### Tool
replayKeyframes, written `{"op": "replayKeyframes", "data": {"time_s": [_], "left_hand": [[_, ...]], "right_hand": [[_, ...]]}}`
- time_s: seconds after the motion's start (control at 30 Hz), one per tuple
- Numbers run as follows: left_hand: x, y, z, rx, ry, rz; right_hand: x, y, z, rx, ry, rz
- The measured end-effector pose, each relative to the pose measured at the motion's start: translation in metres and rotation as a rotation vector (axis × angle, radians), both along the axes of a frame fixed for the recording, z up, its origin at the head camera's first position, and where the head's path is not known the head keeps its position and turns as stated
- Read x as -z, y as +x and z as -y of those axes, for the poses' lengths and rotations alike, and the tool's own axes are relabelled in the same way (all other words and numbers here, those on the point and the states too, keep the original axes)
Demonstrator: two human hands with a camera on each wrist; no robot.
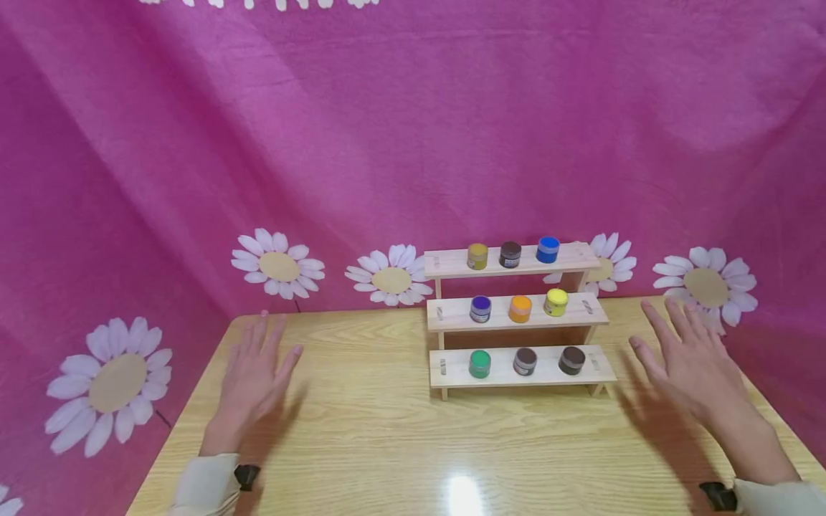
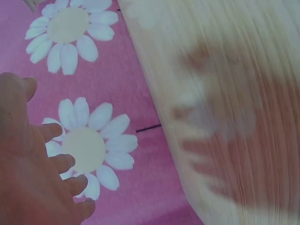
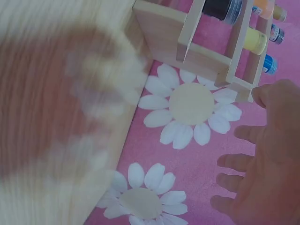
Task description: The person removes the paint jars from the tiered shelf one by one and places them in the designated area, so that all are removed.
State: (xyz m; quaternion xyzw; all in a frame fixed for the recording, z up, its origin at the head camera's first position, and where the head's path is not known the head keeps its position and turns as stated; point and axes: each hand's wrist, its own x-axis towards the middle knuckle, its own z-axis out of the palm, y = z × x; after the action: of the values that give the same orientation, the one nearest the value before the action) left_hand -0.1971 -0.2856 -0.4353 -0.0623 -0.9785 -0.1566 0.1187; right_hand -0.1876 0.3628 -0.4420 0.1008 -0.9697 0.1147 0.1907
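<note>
My left hand (image 1: 253,373) hovers over the left side of the table, palm down, fingers spread and holding nothing. On the opposite side, my right hand (image 1: 693,358) is held the same way, just right of a three-tier wooden rack (image 1: 516,320). Small paint jars stand on each tier. The top one carries an ochre jar (image 1: 477,256), a dark brown jar (image 1: 510,254) and a blue jar (image 1: 548,250). On the middle tier are a purple jar (image 1: 480,309), an orange jar (image 1: 520,309) and a yellow jar (image 1: 556,302). Below sit a green jar (image 1: 480,364) and two dark jars (image 1: 525,361).
The light wood table (image 1: 361,423) reflects a bright glare near its front. A magenta cloth (image 1: 387,143) with white daisies hangs behind the table and along both sides. The rack stands close to the table's back edge, right of the middle.
</note>
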Motion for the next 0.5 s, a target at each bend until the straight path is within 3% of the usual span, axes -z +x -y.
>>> {"op": "replayKeyframes", "data": {"time_s": [0.33, 0.5], "left_hand": [[0.0, -0.004, -0.035, 0.061, 0.089, -0.069], [-0.007, -0.011, -0.06, 0.079, 0.183, -0.063]], "right_hand": [[0.006, 0.007, 0.017, -0.038, -0.13, -0.027], [0.008, 0.011, 0.027, -0.001, -0.232, 0.041]]}}
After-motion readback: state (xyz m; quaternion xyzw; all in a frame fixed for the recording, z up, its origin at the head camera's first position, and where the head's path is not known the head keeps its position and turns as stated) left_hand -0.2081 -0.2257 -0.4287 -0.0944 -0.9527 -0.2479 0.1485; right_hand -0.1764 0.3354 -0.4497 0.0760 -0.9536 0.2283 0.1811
